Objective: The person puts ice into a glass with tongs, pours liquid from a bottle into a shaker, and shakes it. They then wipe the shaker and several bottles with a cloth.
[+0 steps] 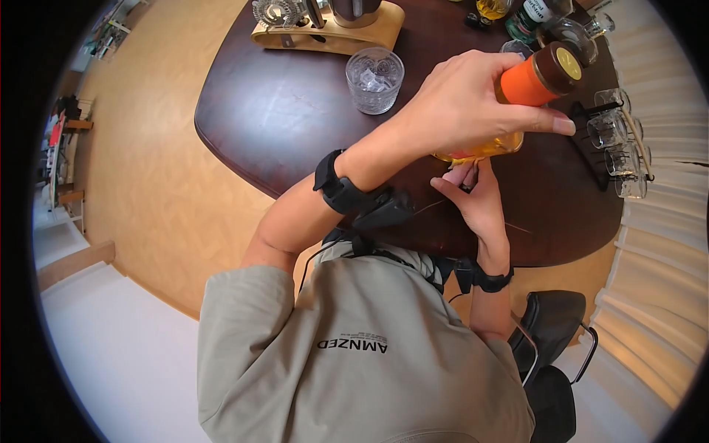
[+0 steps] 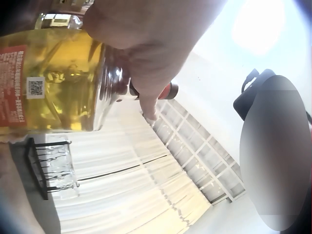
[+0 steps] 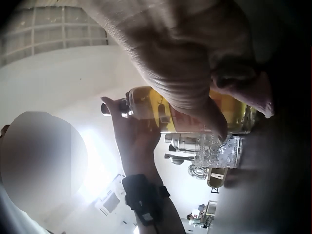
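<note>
A bottle of yellow liquid [image 2: 63,83] with an orange neck and dark cap [image 1: 532,81] stands over the near right part of the dark table [image 1: 273,111]. My left hand [image 1: 465,92] grips it around the neck, thumb stretched along the near side. My right hand [image 1: 480,207] is low at the bottle's base, with its fingers curled against it. In the right wrist view the thumb and a bent finger overlap the lower end of the bottle [image 3: 180,119]. The red label [image 2: 12,87] shows in the left wrist view. A cut-glass tumbler [image 1: 375,81] holding ice stands left of the bottle.
A wooden stand [image 1: 362,37] with bar tools, among them a strainer [image 1: 277,13], is at the back. Several bottles [image 1: 532,22] stand at the back right. A black rack of glasses [image 1: 620,144] is near the right edge. A black chair [image 1: 550,332] stands behind on the right.
</note>
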A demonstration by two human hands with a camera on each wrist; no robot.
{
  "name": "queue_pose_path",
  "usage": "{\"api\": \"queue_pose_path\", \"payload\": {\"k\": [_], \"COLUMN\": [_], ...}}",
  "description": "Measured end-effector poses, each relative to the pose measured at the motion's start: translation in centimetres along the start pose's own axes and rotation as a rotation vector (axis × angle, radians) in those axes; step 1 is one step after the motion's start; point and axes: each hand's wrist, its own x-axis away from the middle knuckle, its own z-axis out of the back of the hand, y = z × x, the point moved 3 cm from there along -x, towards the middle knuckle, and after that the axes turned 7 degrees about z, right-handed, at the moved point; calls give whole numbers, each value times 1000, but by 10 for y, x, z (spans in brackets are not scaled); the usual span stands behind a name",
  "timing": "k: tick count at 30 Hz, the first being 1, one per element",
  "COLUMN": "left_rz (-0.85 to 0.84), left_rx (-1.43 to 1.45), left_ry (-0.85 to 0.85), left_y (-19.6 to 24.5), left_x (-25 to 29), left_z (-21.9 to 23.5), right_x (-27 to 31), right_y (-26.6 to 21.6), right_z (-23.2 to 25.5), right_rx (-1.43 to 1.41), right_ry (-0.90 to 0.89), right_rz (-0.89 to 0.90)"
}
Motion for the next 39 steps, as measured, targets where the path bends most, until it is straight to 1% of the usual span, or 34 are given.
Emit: {"api": "queue_pose_path", "payload": {"k": [2, 4, 5, 7, 8, 9, 10, 11, 12, 13, 16, 18, 19, 21, 22, 24, 25, 27, 28, 29, 31, 32, 33, 35, 37, 39], "left_rz": [-26, -49, -81, -115, -120, -126, -128, -73, -19, -22, -3, 44, 44, -53, -53, -23, -20, -79, -55, 2, -4, -6, 5, -73, -69, -59], "left_rx": [-28, -58, -46, -35, -46, -57, -58, -33, -8, -9, -26, 86, 82, -41, -45, 41, 29, 178, 236, 185, 237, 144, 123, 112, 45, -19], "left_ry": [11, 24, 40, 56, 65, 73, 69, 55, 41, 35, 33, -18, -22, 76, 65, 69, 42, 108, 63, 91, 142, 198, 179, 207, 191, 190], "left_y": [0, -2, -3, -3, -3, -2, 0, 2, 2, 2, 1, 0, 0, 0, 2, 6, 6, 4, 6, 4, 6, 3, 4, 0, 0, 0], "left_x": [1, 1, 1, 1, 1, 1, 2, 3, 4, 4, 4, 4, 4, 5, 5, 7, 7, 6, 6, 5, 8, 8, 9, 9, 11, 12], "left_z": [0, 0, -2, -2, -2, -2, -2, -2, -2, -2, -4, -5, -6, -7, -8, -9, -11, -13, -14, -15, -19, -20, -20, -21, -21, -22], "right_x": [0, 5, 7, 11, 11, 11, 10, 7, 6, 6, 7, 9, 9, 12, 12, 12, 11, 12, 13, 14, 16, 20, 22, 23, 24, 26], "right_y": [-6, -18, -25, -44, -43, -30, -9, -2, 4, 2, -9, -22, -25, -35, -30, -13, -9, 8, 10, 6, -7, -11, -14, -30, -39, -38], "right_z": [1, 11, 12, 15, 12, 8, 0, -5, -6, -4, 0, 10, 10, 11, 10, 2, 1, -7, -8, -4, 0, 2, 3, 8, 8, 5], "right_rx": [-26, -119, -120, -89, -67, -68, -28, 12, 17, 17, -57, -52, -56, -30, -33, 68, 57, -58, -107, -122, -46, -85, -91, -173, -192, -170], "right_ry": [-22, 78, 75, 207, 228, 231, 191, 152, 48, 55, 23, 51, 55, 126, 136, 126, 152, 20, 16, 58, 47, 108, 138, 174, 216, 249], "right_rz": [9, 8, 7, 283, 287, 288, 245, 199, 44, 44, 82, 106, 107, 313, 310, 317, 307, 20, 26, 12, 55, 139, 131, 286, 301, 370]}}
